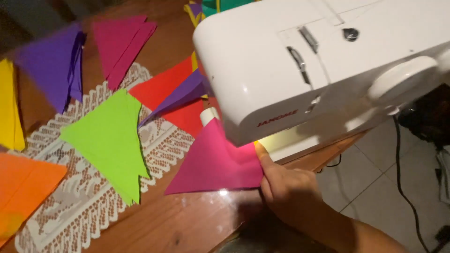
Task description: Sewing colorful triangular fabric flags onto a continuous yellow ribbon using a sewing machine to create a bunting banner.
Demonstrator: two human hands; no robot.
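Observation:
A white sewing machine [300, 61] fills the upper right of the head view. A pink fabric triangle [213, 161] lies on the table with one edge running under the machine's head. My right hand [286, 185] rests at that edge, fingers on the pink fabric and the thumb reaching under the lit part of the machine. A purple triangle [180, 93] and a red one [171, 96] lie just behind the pink one. My left hand is out of sight.
Green [110, 140], orange [23, 187], yellow [9, 107], purple [54, 65] and magenta [122, 42] fabric triangles lie spread over a white lace runner [89, 206] on the wooden table [178, 225]. A black cable [403, 178] hangs over the tiled floor at right.

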